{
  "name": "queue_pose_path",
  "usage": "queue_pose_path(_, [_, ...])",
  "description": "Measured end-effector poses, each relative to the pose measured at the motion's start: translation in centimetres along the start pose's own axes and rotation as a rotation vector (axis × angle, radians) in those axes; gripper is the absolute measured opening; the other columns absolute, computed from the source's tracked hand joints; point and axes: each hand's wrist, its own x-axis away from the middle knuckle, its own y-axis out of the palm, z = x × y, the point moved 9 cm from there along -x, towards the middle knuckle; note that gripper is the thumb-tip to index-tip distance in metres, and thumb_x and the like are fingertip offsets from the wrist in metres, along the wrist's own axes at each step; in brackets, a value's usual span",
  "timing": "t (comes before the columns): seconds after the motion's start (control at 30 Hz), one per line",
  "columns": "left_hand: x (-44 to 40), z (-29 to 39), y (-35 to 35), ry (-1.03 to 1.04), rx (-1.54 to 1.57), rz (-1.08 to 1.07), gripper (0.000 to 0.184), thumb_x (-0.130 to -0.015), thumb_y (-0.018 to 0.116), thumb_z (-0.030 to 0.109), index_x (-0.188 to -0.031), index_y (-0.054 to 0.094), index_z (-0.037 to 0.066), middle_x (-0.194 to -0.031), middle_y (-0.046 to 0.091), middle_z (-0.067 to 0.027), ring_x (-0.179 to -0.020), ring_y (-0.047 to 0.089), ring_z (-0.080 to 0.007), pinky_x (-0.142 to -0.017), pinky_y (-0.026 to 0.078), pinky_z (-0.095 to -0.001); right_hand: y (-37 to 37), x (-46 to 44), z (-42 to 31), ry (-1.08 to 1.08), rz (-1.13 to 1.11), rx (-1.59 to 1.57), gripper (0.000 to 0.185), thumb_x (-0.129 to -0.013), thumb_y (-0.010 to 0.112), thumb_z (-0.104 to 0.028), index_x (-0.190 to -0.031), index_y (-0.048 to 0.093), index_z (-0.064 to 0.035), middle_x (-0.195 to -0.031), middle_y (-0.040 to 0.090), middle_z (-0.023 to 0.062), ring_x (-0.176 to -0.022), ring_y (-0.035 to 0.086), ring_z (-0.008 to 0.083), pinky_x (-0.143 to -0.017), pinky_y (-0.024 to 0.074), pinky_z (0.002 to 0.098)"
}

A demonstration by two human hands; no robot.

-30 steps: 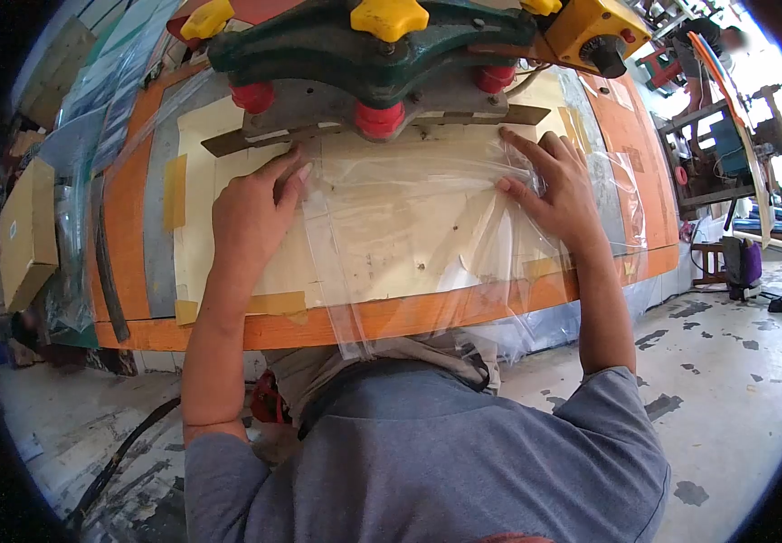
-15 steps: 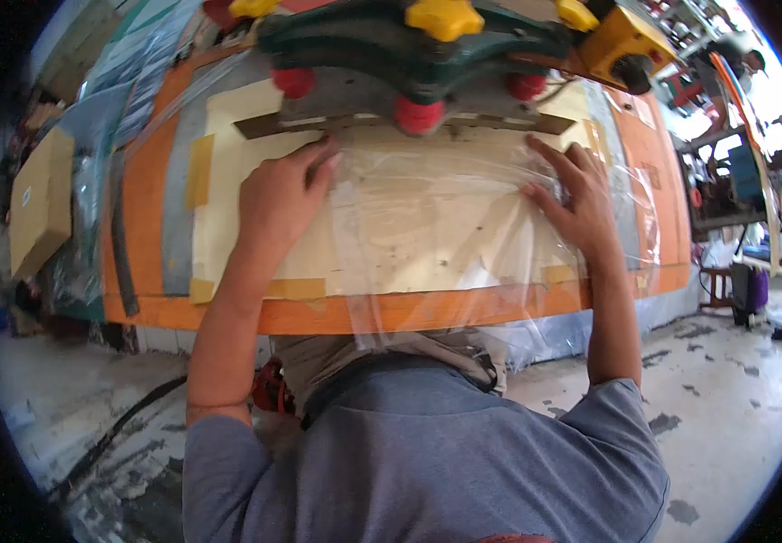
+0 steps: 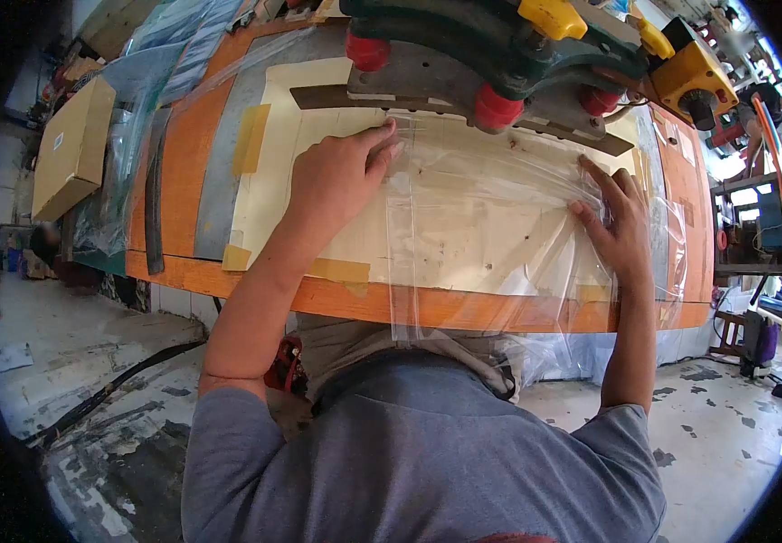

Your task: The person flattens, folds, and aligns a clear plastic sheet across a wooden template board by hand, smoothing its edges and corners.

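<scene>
A clear plastic sheet (image 3: 490,208) lies wrinkled over a cream-coloured board on the table, its near end hanging past the front edge. My left hand (image 3: 341,176) has thumb and forefinger closed at the sheet's far left corner, close to a long metal bar. My right hand (image 3: 619,222) rests on the sheet's right side, forefinger stretched and thumb apart. Just beyond both hands, the metal bar (image 3: 318,97) sits under a dark green machine frame (image 3: 450,32) with red knobs (image 3: 497,109).
An orange table edge (image 3: 318,297) runs before my body. Yellow tape (image 3: 251,140) marks the board's left side. A cardboard box (image 3: 72,149) stands at left, and a yellow control box (image 3: 694,77) at the machine's right. A black cable (image 3: 119,389) crosses the floor.
The camera view has turned, so table and machine appear shifted right and tilted. Both hands stay at about the same places on the plastic sheet.
</scene>
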Motion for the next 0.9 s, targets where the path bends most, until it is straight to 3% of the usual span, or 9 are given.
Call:
queue_pose_path(0.23, [-0.05,0.19,-0.09,0.038,-0.008,0.025,0.036,-0.102,0.065,0.043,-0.133,0.074,0.026,-0.075,0.072,-0.0147,-0.070,0.071,-0.0340,-0.070,0.057,-0.0435,-0.03,0.06,0.24,-0.052,0.012,0.031,0.062,-0.089,0.076,-0.046,-0.142,0.068,-0.0155,-0.089,0.053,0.0116,-0.089,0.054,0.0315,-0.085,0.0435,0.0450])
queue_pose_path(0.33, [0.07,0.55,-0.51,0.002,0.038,-0.001,0.032,-0.101,0.064,0.041,-0.125,0.077,0.025,-0.083,0.076,-0.0138,-0.079,0.073,-0.0371,-0.073,0.059,-0.0468,-0.17,0.18,0.50,-0.032,0.007,0.055,0.063,-0.089,0.075,-0.048,-0.143,0.067,-0.0164,-0.090,0.054,0.0113,-0.092,0.055,0.0311,-0.087,0.0430,0.0439])
queue_pose_path(0.73, [0.09,0.18,-0.44,-0.054,0.034,-0.030,0.036,-0.103,0.063,0.040,-0.136,0.072,0.027,-0.084,0.076,-0.0141,-0.080,0.074,-0.0360,-0.075,0.059,-0.0446,-0.36,0.34,0.62,-0.006,0.015,0.042,0.063,-0.091,0.073,-0.056,-0.141,0.069,-0.0184,-0.090,0.055,0.0092,-0.092,0.055,0.0289,-0.089,0.0435,0.0431])
queue_pose_path(0.8, [0.07,0.24,-0.59,0.024,0.041,0.043,0.038,-0.103,0.065,0.042,-0.136,0.073,0.024,-0.073,0.071,-0.0148,-0.065,0.069,-0.0304,-0.066,0.054,-0.0427,-0.52,0.31,0.49,-0.012,0.020,0.044,0.063,-0.091,0.073,-0.055,-0.141,0.069,-0.0184,-0.089,0.055,0.0091,-0.092,0.054,0.0289,-0.089,0.0435,0.0432])
queue_pose_path(0.9, [0.07,0.26,-0.55,0.019,0.043,0.031,0.039,-0.103,0.065,0.043,-0.136,0.073,0.024,-0.074,0.072,-0.0149,-0.065,0.069,-0.0300,-0.067,0.054,-0.0425,-0.50,0.29,0.43,-0.010,0.016,0.036,0.062,-0.091,0.074,-0.054,-0.141,0.069,-0.0183,-0.089,0.055,0.0089,-0.092,0.054,0.0287,-0.089,0.0436,0.0433])
